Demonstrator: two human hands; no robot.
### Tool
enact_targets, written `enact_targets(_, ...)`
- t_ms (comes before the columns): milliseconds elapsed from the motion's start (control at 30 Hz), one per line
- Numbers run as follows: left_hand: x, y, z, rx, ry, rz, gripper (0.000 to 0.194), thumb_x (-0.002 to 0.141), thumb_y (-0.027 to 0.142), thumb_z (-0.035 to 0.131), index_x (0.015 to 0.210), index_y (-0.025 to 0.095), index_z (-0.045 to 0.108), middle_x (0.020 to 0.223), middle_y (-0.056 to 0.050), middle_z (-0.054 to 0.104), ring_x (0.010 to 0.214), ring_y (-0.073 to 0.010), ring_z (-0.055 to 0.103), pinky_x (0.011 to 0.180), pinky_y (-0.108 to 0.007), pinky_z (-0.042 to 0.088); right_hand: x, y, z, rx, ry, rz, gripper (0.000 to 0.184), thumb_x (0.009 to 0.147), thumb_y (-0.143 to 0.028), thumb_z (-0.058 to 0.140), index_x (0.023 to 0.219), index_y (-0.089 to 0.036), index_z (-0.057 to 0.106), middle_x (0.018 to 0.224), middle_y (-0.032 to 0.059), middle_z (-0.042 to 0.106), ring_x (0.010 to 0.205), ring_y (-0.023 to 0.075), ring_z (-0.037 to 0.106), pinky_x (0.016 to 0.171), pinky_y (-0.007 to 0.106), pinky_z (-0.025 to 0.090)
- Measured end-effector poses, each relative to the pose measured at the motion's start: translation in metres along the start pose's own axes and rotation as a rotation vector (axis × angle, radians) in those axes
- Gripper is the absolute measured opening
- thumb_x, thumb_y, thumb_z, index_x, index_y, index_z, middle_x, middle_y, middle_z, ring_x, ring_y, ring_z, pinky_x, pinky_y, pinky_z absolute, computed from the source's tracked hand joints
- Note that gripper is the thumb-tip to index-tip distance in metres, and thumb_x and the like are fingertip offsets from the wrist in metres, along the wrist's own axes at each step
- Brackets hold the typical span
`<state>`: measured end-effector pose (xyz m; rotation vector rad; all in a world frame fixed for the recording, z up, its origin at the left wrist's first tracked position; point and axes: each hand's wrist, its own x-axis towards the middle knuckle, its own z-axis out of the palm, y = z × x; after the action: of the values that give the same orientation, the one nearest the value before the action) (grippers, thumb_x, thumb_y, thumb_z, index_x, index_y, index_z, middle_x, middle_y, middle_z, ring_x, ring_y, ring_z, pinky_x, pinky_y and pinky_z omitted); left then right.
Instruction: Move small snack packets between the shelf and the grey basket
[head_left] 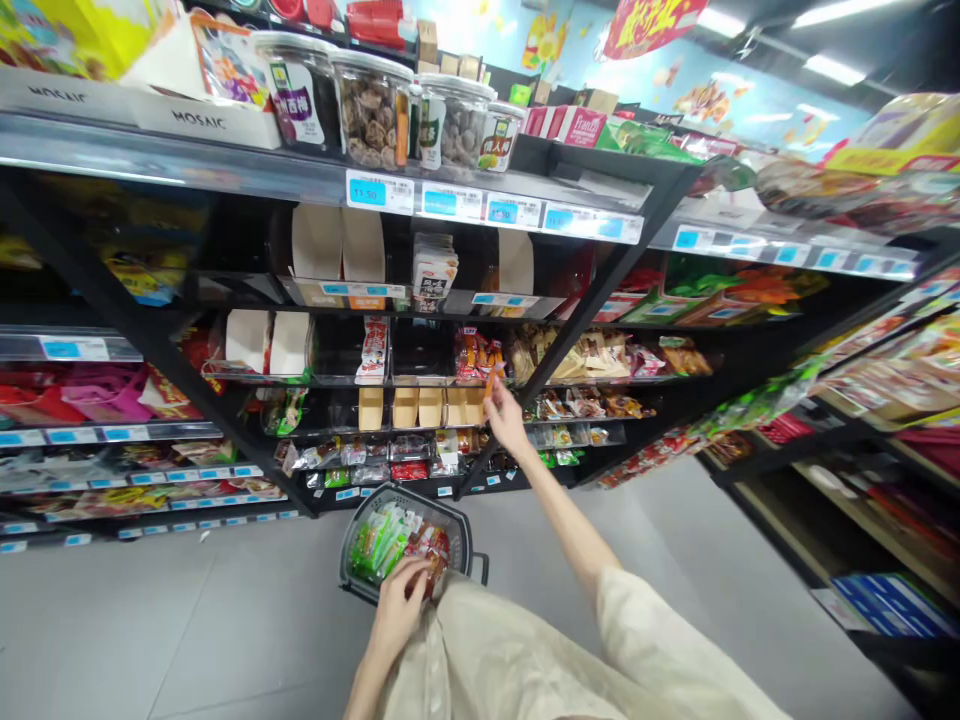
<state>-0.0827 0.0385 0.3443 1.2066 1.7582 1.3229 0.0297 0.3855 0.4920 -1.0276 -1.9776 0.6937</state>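
Orange packet (494, 379) clamped in the fingers of my right hand (506, 418), arm stretched toward the shelves (330, 345). I have the left hand (399, 605) bent over the dark basket (466, 520) of green and red packets (382, 540); whether its fingers grip anything, I can't tell. Grey floor (247, 620) spreads below; ceiling lights (835, 70) glow above.

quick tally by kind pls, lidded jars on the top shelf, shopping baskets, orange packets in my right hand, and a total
lidded plastic jars: 4
shopping basket: 1
orange packet in your right hand: 1
total: 6
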Motion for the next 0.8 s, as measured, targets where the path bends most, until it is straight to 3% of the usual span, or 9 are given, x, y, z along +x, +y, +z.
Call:
enact_targets(133, -0.016, -0.021, -0.01, 0.042, 0.015, -0.102, 0.038, 0.095, 0.047, 0.052, 0.099, 0.025, 0.083, 0.108, -0.012, 0.079, 0.101, -0.0281, 0.076, 0.091, -0.041, 0.063, 0.101, 0.014, -0.021, -0.295, 0.03, 0.015, 0.06, 0.099, -0.026, 0.041, 0.157, -0.009, 0.037, 0.134, 0.0205, 0.066, 0.122, 0.0312, 0.061, 0.109, 0.048, 0.046)
enact_targets(267, -0.03, -0.051, -0.013, 0.116, 0.001, -0.193, 0.038, 0.093, 0.044, 0.047, 0.102, 0.032, 0.082, 0.112, -0.008, 0.078, 0.106, -0.0297, 0.075, 0.095, -0.042, 0.062, 0.16, 0.04, -0.017, -0.52, -0.01, 0.148, 0.06, 0.097, -0.018, 0.039, 0.156, -0.006, 0.033, 0.14, 0.0224, 0.059, 0.127, 0.0298, 0.056, 0.11, 0.043, 0.044)
enact_targets(467, -0.031, -0.079, -0.007, 0.228, -0.042, -0.315, 0.042, 0.085, 0.037, 0.041, 0.101, 0.043, 0.08, 0.115, -0.004, 0.078, 0.117, -0.0318, 0.073, 0.105, -0.043, 0.057, 0.178, 0.068, 0.006, -0.674, -0.059, 0.33, 0.045, 0.094, -0.016, 0.048, 0.137, -0.003, 0.053, 0.133, 0.0269, 0.059, 0.121, 0.0312, 0.058, 0.105, 0.04, 0.046)
enact_targets(600, -0.023, -0.072, -0.007, 0.263, -0.061, -0.363, 0.043, 0.084, 0.04, 0.042, 0.105, 0.039, 0.079, 0.122, -0.007, 0.077, 0.122, -0.0309, 0.07, 0.108, -0.04, 0.055, 0.177, 0.071, 0.026, -0.707, -0.072, 0.312, 0.043, 0.096, -0.016, 0.051, 0.138, -0.007, 0.055, 0.145, 0.0273, 0.053, 0.132, 0.0303, 0.053, 0.111, 0.038, 0.042)
enact_targets(700, -0.017, -0.063, -0.011, 0.258, -0.061, -0.388, 0.042, 0.082, 0.043, 0.043, 0.106, 0.04, 0.079, 0.124, -0.008, 0.076, 0.121, -0.0313, 0.071, 0.107, -0.041, 0.054, 0.185, 0.071, 0.037, -0.7, -0.108, 0.35, 0.039, 0.1, -0.029, 0.055, 0.128, -0.005, 0.064, 0.128, 0.0292, 0.064, 0.122, 0.0325, 0.063, 0.106, 0.039, 0.047)
enact_targets(800, -0.014, -0.056, -0.015, 0.269, -0.039, -0.411, 0.04, 0.08, 0.042, 0.045, 0.101, 0.042, 0.079, 0.12, -0.006, 0.078, 0.121, -0.0317, 0.071, 0.106, -0.042, 0.055, 0.198, 0.071, 0.042, -0.699, -0.129, 0.406, 0.046, 0.098, -0.04, 0.061, 0.123, -0.002, 0.068, 0.118, 0.032, 0.068, 0.116, 0.0354, 0.068, 0.102, 0.042, 0.05)
